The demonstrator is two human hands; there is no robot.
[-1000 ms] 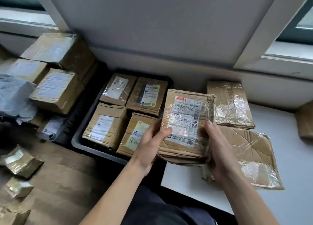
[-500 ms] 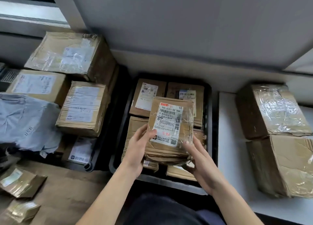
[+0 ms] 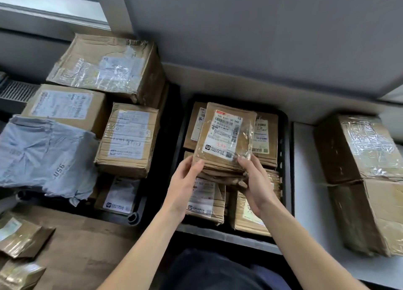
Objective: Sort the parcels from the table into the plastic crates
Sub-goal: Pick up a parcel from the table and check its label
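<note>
A flat brown cardboard parcel (image 3: 225,137) with a white shipping label is held above the dark plastic crate (image 3: 285,158) in the middle. My left hand (image 3: 185,180) grips its near left corner and my right hand (image 3: 255,180) grips its near right corner. Inside the crate lie several labelled brown parcels (image 3: 207,200), partly hidden under the held one. On the white table (image 3: 305,180) at the right rest two taped cardboard parcels (image 3: 362,147), one behind the other.
A second crate (image 3: 135,217) at the left is piled with cardboard boxes (image 3: 128,137) and a grey plastic mailer bag (image 3: 43,156). Small padded packets (image 3: 19,237) lie on brown cardboard at the lower left. A grey wall stands behind.
Both hands carried the flat parcel from the table's edge leftward over the middle crate and further back above its parcels. The view swung left, bringing the left pile closer.
</note>
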